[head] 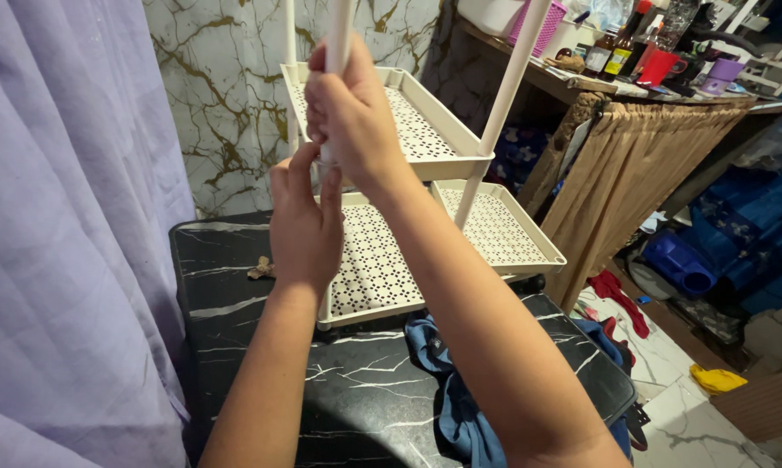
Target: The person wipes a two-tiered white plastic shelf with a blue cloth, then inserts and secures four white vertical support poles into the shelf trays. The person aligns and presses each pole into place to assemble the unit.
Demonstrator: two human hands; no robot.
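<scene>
A cream plastic rack stands on a black marble-patterned table [235, 286]. It has a lower perforated tray [495, 230] and an upper perforated tray [426, 130], joined by white poles. My right hand [349, 117] is wrapped around the near-left pole [339, 30] at the upper tray's corner. Just below it, my left hand [304, 221] grips the same pole between the two trays. Another white pole [505, 95] runs up on the right side.
A blue cloth [460, 407] lies on the table's front edge. A lilac curtain [61, 217] hangs at the left. A cluttered shelf with a brown curtain [634, 165] stands at the right, with items scattered on the floor.
</scene>
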